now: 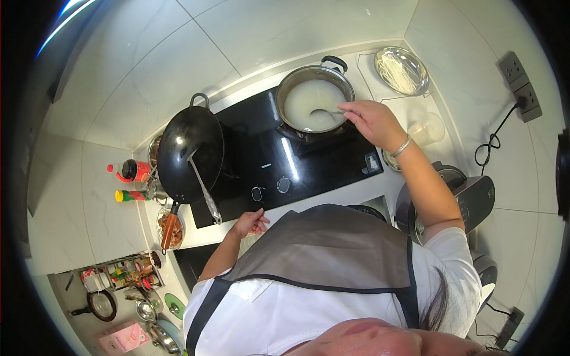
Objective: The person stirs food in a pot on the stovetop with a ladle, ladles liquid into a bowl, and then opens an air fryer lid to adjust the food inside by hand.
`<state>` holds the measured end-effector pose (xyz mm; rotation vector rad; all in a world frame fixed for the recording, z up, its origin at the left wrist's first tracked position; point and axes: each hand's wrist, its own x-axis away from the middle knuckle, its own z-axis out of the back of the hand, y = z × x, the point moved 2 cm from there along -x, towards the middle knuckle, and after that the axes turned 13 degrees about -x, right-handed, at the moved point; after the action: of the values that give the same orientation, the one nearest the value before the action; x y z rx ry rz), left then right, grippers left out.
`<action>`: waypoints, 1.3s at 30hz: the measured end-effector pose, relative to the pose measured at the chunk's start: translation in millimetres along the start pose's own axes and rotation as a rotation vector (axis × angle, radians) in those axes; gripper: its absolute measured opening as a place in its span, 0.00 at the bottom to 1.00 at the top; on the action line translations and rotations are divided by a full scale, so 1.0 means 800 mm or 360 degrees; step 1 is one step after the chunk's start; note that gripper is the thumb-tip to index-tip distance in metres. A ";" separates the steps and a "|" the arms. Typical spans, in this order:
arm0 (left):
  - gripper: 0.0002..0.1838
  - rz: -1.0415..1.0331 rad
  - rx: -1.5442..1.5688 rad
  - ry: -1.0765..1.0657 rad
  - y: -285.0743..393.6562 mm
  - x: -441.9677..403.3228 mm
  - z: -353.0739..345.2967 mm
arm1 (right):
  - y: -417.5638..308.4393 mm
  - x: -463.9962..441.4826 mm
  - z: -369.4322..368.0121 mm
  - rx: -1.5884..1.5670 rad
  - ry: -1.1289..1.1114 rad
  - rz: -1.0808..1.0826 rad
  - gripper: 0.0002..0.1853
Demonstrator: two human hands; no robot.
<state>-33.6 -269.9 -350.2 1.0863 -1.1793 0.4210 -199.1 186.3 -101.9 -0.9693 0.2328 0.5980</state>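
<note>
My right hand [375, 123] is closed around the handle of a metal spoon [333, 112], held over the right side of a steel pot [285, 89]. The spoon's bowl dips into cloudy white liquid [310, 98] in the pot, which stands on the black glass cooktop [249, 154]. At the cooktop's front edge, my left hand [252, 223] rests with its fingers curled and nothing visible in them. Nearest to it is a metal spatula [205, 191], whose head lies in a black wok [178, 148] with a wooden handle.
A metal plate of thin pale strips [401, 71] sits behind the pot on the right. Bottles [132, 171] and a bowl of brown food pieces [172, 230] stand left of the wok. On the right are a dark appliance [442, 199] and a wall socket with a cord [520, 89].
</note>
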 end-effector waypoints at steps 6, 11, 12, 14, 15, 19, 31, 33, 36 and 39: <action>0.31 0.0011 0.0003 0.0014 0.001 0.001 -0.001 | 0.018 0.007 -0.038 -0.0023 -0.0117 0.0098 0.13; 0.32 -0.0013 -0.0014 0.0030 0.002 0.004 -0.002 | 0.055 0.017 -0.053 0.0331 0.0049 0.0179 0.15; 0.32 -0.0018 -0.0015 0.0033 0.002 0.004 -0.002 | 0.061 0.018 -0.051 0.0385 0.0088 0.0143 0.15; 0.32 -0.0027 -0.0015 0.0028 0.002 0.004 -0.001 | 0.066 0.017 -0.045 0.0493 0.0165 0.0070 0.14; 0.32 -0.0031 -0.0014 0.0020 0.002 0.004 -0.001 | 0.065 0.016 -0.040 0.0518 0.0183 0.0046 0.14; 0.32 -0.0031 -0.0009 -0.0002 0.001 0.002 -0.001 | 0.042 0.006 -0.016 0.0559 0.0284 0.0051 0.10; 0.32 -0.0028 0.0003 -0.0018 -0.004 -0.003 0.002 | -0.005 -0.001 0.005 0.0162 0.0084 0.0008 0.05; 0.31 -0.0023 -0.0002 -0.0014 -0.003 -0.002 0.002 | -0.003 0.000 -0.005 0.0088 0.0072 0.0055 0.06; 0.31 -0.0021 -0.0008 0.0000 0.000 0.001 0.000 | -0.003 0.001 -0.025 0.0015 0.0052 0.0135 0.08; 0.31 -0.0019 -0.0019 0.0018 0.001 0.003 -0.001 | 0.007 0.006 -0.044 0.0000 -0.0013 0.0188 0.11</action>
<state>-33.3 -269.6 -347.9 1.0789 -1.1631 0.4097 -195.8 161.0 -127.6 -0.9578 0.2839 0.7098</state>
